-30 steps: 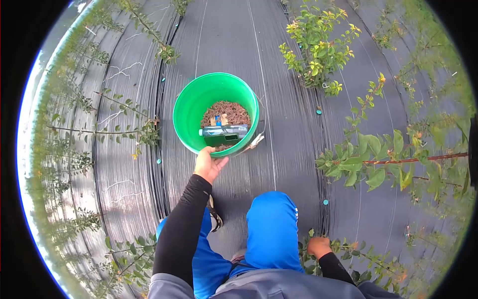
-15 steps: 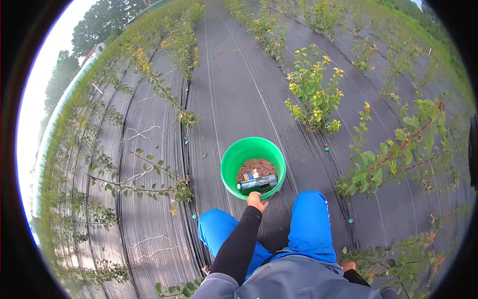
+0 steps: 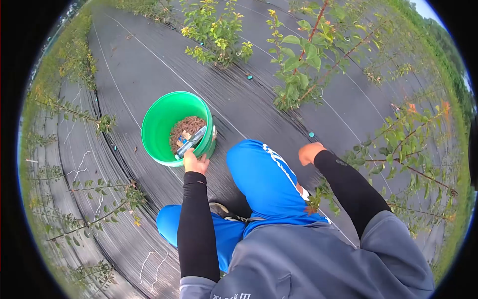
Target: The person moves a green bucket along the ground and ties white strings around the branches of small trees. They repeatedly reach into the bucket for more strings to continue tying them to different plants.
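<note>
My left arm reaches forward, its hand [image 3: 195, 163] clasping the near rim of the green bucket [image 3: 158, 127]. My right arm [image 3: 346, 184] is bent out to the side, that hand [image 3: 309, 153] turned down with its fingers out of sight, so I cannot tell whether it grips anything. The bucket is round and smooth-walled, with brown, crumbly material [image 3: 194, 122] inside. It sits just beyond my left grip; the clear bottle [image 3: 191, 143] in it lies right beside those fingers.
</note>
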Action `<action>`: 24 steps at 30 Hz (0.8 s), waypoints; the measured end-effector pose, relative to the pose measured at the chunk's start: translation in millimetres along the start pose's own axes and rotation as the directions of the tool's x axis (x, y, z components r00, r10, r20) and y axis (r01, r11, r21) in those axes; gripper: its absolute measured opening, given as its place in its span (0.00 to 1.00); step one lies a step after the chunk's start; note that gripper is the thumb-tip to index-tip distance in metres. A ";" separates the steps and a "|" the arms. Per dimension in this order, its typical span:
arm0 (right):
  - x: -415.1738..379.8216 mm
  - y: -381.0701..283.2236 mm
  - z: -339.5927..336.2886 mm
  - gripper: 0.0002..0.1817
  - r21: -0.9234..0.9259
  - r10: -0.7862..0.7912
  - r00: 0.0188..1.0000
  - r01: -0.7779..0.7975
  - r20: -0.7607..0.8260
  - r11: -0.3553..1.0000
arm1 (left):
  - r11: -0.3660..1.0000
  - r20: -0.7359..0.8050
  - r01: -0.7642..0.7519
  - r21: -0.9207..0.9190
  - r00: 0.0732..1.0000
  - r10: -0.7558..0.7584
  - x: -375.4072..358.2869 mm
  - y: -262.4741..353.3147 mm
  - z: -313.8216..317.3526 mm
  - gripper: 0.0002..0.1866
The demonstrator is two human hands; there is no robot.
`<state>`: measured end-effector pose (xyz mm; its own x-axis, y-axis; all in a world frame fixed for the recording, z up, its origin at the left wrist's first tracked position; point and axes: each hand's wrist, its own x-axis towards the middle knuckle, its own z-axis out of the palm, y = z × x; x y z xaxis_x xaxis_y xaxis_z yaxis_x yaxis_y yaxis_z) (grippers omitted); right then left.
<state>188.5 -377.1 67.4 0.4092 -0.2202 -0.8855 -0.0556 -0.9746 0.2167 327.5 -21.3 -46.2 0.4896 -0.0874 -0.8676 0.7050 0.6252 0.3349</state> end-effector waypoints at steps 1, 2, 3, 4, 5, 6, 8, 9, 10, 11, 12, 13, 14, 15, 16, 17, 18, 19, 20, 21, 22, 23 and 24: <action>7.6 -3.5 -21.4 0.17 0.054 0.022 0.999 -0.021 -0.027 0.998 | 0.998 -0.008 0.052 0.026 0.999 -0.052 8.9 2.9 -3.6 0.33; 12.1 -9.1 -38.6 0.17 0.042 0.066 0.997 -0.064 -0.047 0.997 | 0.998 -0.004 0.055 0.043 0.998 -0.055 5.8 6.9 -6.3 0.33; 7.4 -15.2 -52.4 0.16 0.079 0.117 0.993 -0.116 -0.012 0.990 | 0.993 0.050 0.095 0.071 0.994 -0.099 1.8 6.0 -12.2 0.34; 3.9 -14.4 -56.9 0.17 0.190 0.075 0.991 -0.053 -0.108 0.980 | 0.987 0.109 0.124 0.102 0.985 -0.135 -3.9 8.8 -10.9 0.35; 12.1 -11.9 -53.5 0.17 0.247 0.126 0.983 -0.090 -0.131 0.965 | 0.979 0.140 0.120 0.163 0.980 -0.144 -9.8 10.4 -10.1 0.37; 24.9 -6.9 -49.0 0.17 0.302 0.176 0.973 -0.125 -0.148 0.945 | 0.944 0.235 0.190 0.271 0.938 -0.256 -19.4 20.3 -10.0 0.38; 38.0 11.2 -40.1 0.17 0.390 0.176 0.979 -0.125 -0.098 0.913 | 0.840 0.222 0.364 0.402 0.852 -0.475 -54.8 26.2 8.5 0.38; 46.1 21.8 -28.3 0.17 0.464 0.156 0.987 -0.117 -0.046 0.878 | 0.826 0.209 0.377 0.419 0.845 -0.492 -66.7 27.1 14.6 0.38; 79.6 41.1 -16.4 0.17 0.485 0.155 0.987 -0.112 -0.049 0.867 | 0.814 0.330 0.170 0.555 0.854 -0.403 -74.2 37.2 29.3 0.34; 121.1 67.3 12.6 0.12 0.435 0.110 0.994 -0.097 -0.005 0.895 | 0.772 0.450 -0.029 0.635 0.826 -0.340 -82.0 36.7 34.7 0.31; 121.8 74.6 11.0 0.12 0.381 0.066 0.997 -0.074 0.034 0.922 | 0.773 0.446 -0.022 0.634 0.827 -0.342 -87.4 37.2 41.0 0.31; 113.0 79.4 9.8 0.12 0.621 0.211 0.977 -0.192 0.044 0.760 | 0.678 0.440 -0.272 0.683 0.894 -0.084 -89.3 39.2 52.0 0.27; 119.1 88.1 14.9 0.12 0.619 0.212 0.976 -0.191 0.041 0.761 | 0.503 0.450 -0.476 0.722 0.874 0.181 -87.9 37.8 61.4 0.23; 136.3 100.7 30.6 0.12 0.832 0.240 0.968 -0.191 0.072 0.520 | 0.497 0.452 -0.477 0.724 0.874 0.180 -76.1 35.6 61.1 0.23; 148.9 110.2 40.2 0.14 0.960 0.257 0.960 -0.170 0.111 0.223 | 0.132 0.544 -0.635 0.761 0.735 0.405 -52.9 32.6 51.8 0.20; 142.0 110.2 42.2 0.16 0.998 0.275 0.960 -0.061 0.054 0.017 | -0.271 0.668 -0.642 0.717 0.520 0.532 -29.2 29.0 39.7 0.18; 147.6 114.4 44.3 0.16 0.998 0.271 0.961 -0.065 0.063 -0.002 | -0.327 0.652 -0.589 0.739 0.502 0.568 -6.0 22.9 25.0 0.18; 157.0 120.4 44.2 0.16 0.982 0.262 0.963 -0.017 0.067 -0.189 | -0.349 0.462 -0.306 0.886 0.650 0.603 -18.0 16.0 35.5 0.19; 167.9 124.6 45.3 0.16 0.928 0.252 0.965 0.026 0.074 -0.372 | -0.351 0.397 -0.210 0.912 0.659 0.639 -16.0 12.0 37.6 0.20; 183.6 126.5 49.2 0.16 0.918 0.242 0.966 0.014 0.090 -0.396 | -0.331 0.378 -0.199 0.922 0.638 0.671 -24.1 9.4 49.7 0.21; 203.8 130.8 51.6 0.15 0.850 0.241 0.968 0.070 0.068 -0.522 | -0.353 0.391 -0.194 0.915 0.644 0.658 -8.6 16.7 44.7 0.21; 223.5 136.0 54.3 0.14 0.766 0.248 0.968 0.124 0.047 -0.631 | -0.232 0.321 -0.223 0.947 0.703 0.635 14.3 29.5 32.2 0.21; 240.7 138.2 58.3 0.14 0.761 0.241 0.968 0.109 0.065 -0.640 | -0.100 0.246 -0.233 0.967 0.761 0.600 29.9 33.4 24.8 0.20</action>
<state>226.3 -567.1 -139.8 0.3239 -0.4510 -0.8317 -0.6129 0.5697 -0.5476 378.4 -22.3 -51.9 0.9218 0.1182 -0.3693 0.3118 -0.7920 0.5249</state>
